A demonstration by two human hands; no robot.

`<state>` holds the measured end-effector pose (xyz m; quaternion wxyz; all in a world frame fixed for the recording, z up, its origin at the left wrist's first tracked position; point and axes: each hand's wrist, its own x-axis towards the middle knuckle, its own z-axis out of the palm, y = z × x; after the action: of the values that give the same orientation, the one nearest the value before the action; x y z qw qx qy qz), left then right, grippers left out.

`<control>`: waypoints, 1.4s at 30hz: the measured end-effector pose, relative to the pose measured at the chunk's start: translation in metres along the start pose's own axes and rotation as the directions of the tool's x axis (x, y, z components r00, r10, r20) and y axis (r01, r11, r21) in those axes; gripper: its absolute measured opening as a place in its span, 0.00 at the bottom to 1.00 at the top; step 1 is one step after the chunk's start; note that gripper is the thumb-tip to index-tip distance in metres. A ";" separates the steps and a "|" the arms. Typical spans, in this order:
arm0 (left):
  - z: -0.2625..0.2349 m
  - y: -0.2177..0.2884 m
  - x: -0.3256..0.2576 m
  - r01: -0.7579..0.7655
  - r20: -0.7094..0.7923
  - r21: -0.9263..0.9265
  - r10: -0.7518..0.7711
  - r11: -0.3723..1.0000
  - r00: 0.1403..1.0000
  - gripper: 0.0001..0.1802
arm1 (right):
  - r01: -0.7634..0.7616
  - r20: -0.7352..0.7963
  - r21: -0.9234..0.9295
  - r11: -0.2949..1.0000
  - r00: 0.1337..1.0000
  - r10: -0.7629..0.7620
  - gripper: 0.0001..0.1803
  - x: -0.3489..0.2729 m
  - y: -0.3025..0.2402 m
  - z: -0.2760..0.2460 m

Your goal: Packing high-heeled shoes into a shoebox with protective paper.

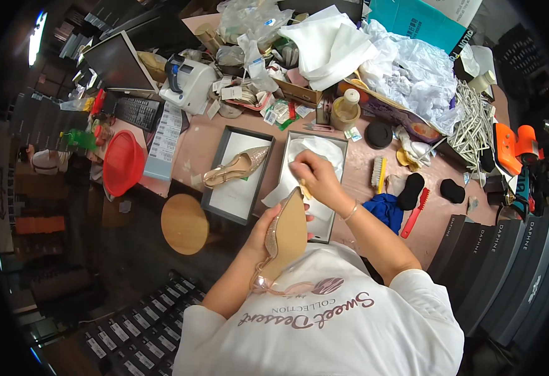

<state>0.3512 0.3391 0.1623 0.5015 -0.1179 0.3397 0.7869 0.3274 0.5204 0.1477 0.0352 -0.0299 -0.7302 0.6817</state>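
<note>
The pink table (212,141) fills the upper middle of the view and is crowded along its far side with a heap of white paper and plastic bags (406,69), a label printer (190,84) and a keyboard (138,111). Its near edge runs from the red bowl (123,164) at the left down past the two shoe boxes to the dark stack of boxes (506,263) at the right. The only open stretches of table are a strip between the printer and the boxes and a patch right of the second box.

The left box lid (237,175) holds a glittery gold shoe (235,168) lying on its side. Just beside it, the second box (317,182), lined with white paper, overhangs the near table edge.

The left hand (263,235) grips a second gold shoe (285,235), sole up, toe pointing toward the second box, held over the table's edge. The right hand (315,178) is curled narrow at the toe tip, pinching something small; what it is cannot be told.

A round wooden stool (185,224) stands below the table edge at the left. To the right lie a blue cloth (384,210), a scrub brush (378,172) and a red brush (416,212).
</note>
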 end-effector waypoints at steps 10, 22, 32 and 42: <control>0.000 -0.024 -0.010 -0.110 -0.249 -0.053 0.094 0.993 0.964 0.29 | 0.286 0.185 -0.509 0.812 0.958 -0.221 0.13 -0.064 -0.016 0.029; -0.016 -0.025 -0.016 -0.162 -0.201 0.050 0.169 0.986 0.965 0.29 | 0.481 0.319 -0.432 0.763 0.873 -0.370 0.06 -0.036 -0.021 0.040; -0.012 -0.019 -0.017 -0.181 -0.293 0.094 0.202 0.979 0.935 0.33 | 0.589 0.339 -0.502 0.633 0.808 -0.483 0.08 -0.070 -0.031 0.072; -0.022 -0.019 -0.015 -0.181 -0.186 0.038 0.185 0.983 0.965 0.37 | 0.624 0.611 -0.391 0.677 0.726 -0.316 0.08 -0.094 -0.034 0.042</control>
<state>0.3717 0.3194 0.1460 0.3932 -0.1548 0.4034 0.8116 0.4174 0.4679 0.1779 0.0170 0.3330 -0.8635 0.3783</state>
